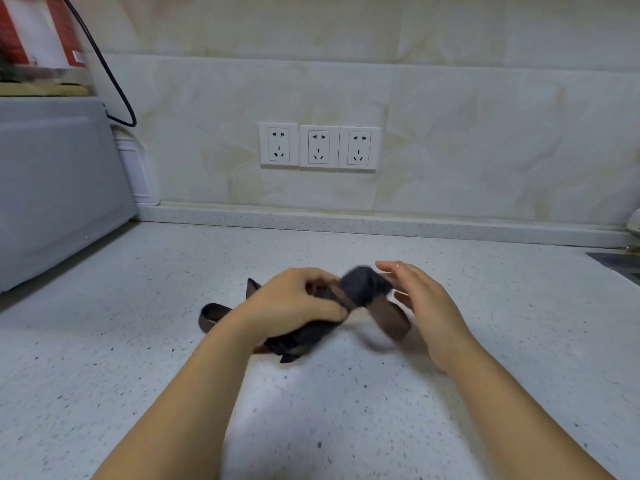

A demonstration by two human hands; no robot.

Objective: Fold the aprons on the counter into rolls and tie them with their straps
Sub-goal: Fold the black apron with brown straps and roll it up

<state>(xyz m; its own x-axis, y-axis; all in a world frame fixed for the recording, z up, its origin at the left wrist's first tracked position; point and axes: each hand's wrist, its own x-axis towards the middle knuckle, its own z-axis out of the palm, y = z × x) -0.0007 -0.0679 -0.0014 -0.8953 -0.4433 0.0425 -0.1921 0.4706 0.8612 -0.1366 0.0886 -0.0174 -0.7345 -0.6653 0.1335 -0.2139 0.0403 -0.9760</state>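
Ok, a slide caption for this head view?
Left hand grips a rolled dark apron on the speckled counter; right hand open beside its brown strap.

Bare hands, bare forearms
Left hand (294, 299) and right hand (426, 306), either side of the apron (360, 285): skin uncovered throughout, nothing worn

dark grey apron roll (360, 285); brown straps (389, 318); white black-speckled counter (138, 341)

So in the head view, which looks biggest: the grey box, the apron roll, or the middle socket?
1. grey box, easily the largest
2. apron roll, though it sits nearer the camera
3. middle socket, the smallest
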